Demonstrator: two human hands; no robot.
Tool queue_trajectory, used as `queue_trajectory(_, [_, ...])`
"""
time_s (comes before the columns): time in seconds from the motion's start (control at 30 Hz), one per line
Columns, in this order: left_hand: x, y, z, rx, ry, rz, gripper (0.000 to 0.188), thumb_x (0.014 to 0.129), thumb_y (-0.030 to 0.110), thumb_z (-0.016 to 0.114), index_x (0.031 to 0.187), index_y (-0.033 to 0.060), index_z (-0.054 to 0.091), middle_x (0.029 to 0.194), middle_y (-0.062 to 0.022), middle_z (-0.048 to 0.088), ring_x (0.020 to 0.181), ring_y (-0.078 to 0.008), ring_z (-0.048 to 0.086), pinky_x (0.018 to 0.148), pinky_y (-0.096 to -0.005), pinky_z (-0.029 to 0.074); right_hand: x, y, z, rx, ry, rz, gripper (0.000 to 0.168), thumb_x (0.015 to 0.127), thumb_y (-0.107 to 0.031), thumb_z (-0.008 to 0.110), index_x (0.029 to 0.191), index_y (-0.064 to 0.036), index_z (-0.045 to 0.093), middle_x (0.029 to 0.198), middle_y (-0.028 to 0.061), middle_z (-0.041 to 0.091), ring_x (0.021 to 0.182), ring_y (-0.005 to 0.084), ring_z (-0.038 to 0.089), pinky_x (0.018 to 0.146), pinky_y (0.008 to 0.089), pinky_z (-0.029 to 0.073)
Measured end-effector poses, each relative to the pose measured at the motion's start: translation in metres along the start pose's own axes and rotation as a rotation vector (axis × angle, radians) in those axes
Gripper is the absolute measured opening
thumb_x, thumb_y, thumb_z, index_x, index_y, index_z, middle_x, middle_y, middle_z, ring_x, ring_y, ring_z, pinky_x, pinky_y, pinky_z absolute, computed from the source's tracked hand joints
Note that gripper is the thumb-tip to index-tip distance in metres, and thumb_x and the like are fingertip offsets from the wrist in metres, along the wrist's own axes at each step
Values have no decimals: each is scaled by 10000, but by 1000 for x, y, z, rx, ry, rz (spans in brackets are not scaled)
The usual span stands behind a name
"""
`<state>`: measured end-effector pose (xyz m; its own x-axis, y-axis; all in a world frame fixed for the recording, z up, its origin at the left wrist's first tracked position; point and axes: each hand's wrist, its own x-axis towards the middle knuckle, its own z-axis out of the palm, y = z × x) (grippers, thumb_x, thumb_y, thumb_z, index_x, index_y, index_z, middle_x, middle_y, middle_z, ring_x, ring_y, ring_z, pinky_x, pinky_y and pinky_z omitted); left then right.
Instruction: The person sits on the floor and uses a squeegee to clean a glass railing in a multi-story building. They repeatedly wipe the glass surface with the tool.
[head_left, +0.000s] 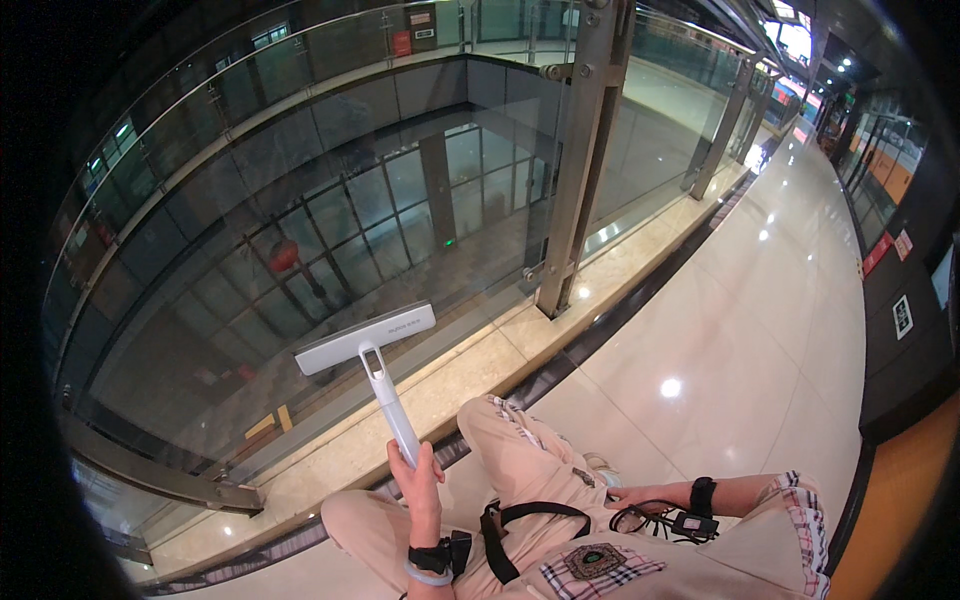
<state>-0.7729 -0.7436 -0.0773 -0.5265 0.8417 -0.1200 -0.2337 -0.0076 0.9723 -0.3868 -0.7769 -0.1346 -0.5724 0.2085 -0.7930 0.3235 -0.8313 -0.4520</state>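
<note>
My left hand (417, 477) is wrapped around the lower handle of a white window squeegee (390, 397). The squeegee's wide head (367, 339) is raised and tilted in front of a glass balustrade panel (352, 225); whether its blade touches the glass I cannot tell. Resting by my thigh is my right hand (630, 496), its fingers partly hidden against the beige trousers (525, 465). I cannot tell whether that hand holds anything. Black bands circle both wrists, and a cable with a small black box (694, 526) hangs beside the right one.
A metal post (585, 165) stands at the panel's right end, with another metal post (172, 480) at lower left. Along the glass foot runs a beige stone ledge (517, 337). Glossy floor tiles (720, 337) stretch right to a dark wall (892, 375). Beyond the glass lies a lower storey.
</note>
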Motion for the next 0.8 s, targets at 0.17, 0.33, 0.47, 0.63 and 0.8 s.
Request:
queue_trajectory(0.17, [1, 1, 11, -25, -43, -13, 255, 902, 85, 592, 1045, 40, 386, 643, -6, 455, 430, -75, 431, 365, -228, 363, 72, 62, -70, -479, -87, -385, 764, 884, -405, 653, 1446, -17, 310, 1443, 101, 415, 1263, 181, 421, 1063, 320, 325])
queue_trajectory(0.33, [1, -6, 4, 22, -34, -18, 258, 896, 84, 599, 1041, 45, 389, 654, -6, 460, 431, -73, 434, 366, -226, 367, -30, -40, -30, -955, 137, -68, 702, 891, -594, 519, 1272, -5, 532, 1199, 133, 596, 1104, 247, 545, 950, 345, 415])
queue_trajectory(0.47, [-2, -3, 5, 15, -46, -42, 261, 891, 85, 601, 1040, 41, 391, 649, -7, 458, 433, -73, 438, 366, -225, 367, -81, -120, -41, -843, 15, 320, 596, 903, -604, 469, 988, -35, 624, 759, 53, 638, 652, 144, 594, 561, 262, 471])
queue_trajectory(0.63, [-4, 0, 6, -1, -55, -41, 257, 891, 79, 592, 1046, 36, 392, 647, -7, 458, 433, -74, 439, 365, -226, 366, -123, -138, -80, -366, 102, 182, 639, 945, -553, 339, 1017, 23, 606, 757, 129, 664, 542, 181, 579, 482, 280, 456])
queue_trajectory(0.8, [-4, -1, 7, 11, -38, -38, 255, 890, 75, 591, 1045, 37, 392, 647, -6, 458, 433, -72, 437, 362, -225, 364, -76, -95, -104, 498, -6, -531, 594, 927, -528, 486, 1273, -46, 502, 1209, 190, 574, 1073, 371, 566, 886, 473, 475])
